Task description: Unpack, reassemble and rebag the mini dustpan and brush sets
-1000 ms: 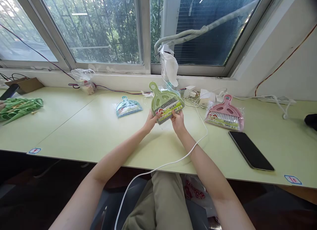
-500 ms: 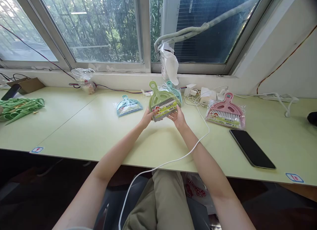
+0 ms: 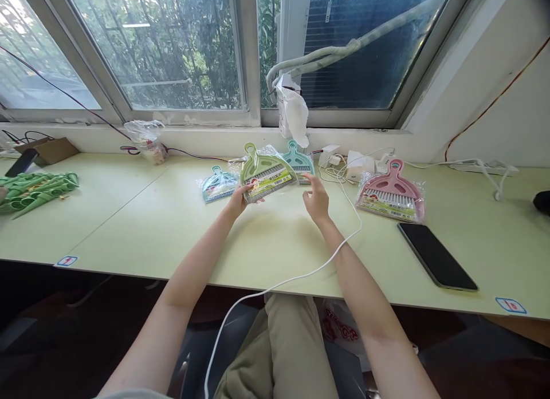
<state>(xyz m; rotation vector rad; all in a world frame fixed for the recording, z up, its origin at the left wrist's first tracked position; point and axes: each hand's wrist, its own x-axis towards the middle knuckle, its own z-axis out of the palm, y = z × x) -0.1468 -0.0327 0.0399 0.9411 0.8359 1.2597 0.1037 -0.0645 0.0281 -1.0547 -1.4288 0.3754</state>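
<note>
My left hand [image 3: 239,201] grips a green dustpan-and-brush set [image 3: 267,169] by its lower left corner, thumb over the yellow label. The set is wrapped in clear plastic, tilted and held up off the table. Behind its right edge a teal dustpan-and-brush set [image 3: 297,157] lies partly hidden. My right hand [image 3: 317,200] has its fingers apart, with the index fingertip by the teal set's lower right edge; whether it touches cannot be made out. Just left of the green set lies a smaller blue wrapped dustpan set [image 3: 218,185].
On the right lie a pink wrapped dustpan set [image 3: 392,192] and a black phone [image 3: 437,256]. A white cable [image 3: 296,279] crosses my right forearm and hangs off the table edge. Chargers [image 3: 357,165] stand at the back; green rolled pieces [image 3: 43,190] lie far left.
My right hand has let go of the green set and moved slightly right, beside the teal set. My left hand has shifted the green set left, uncovering more of the teal one.
</note>
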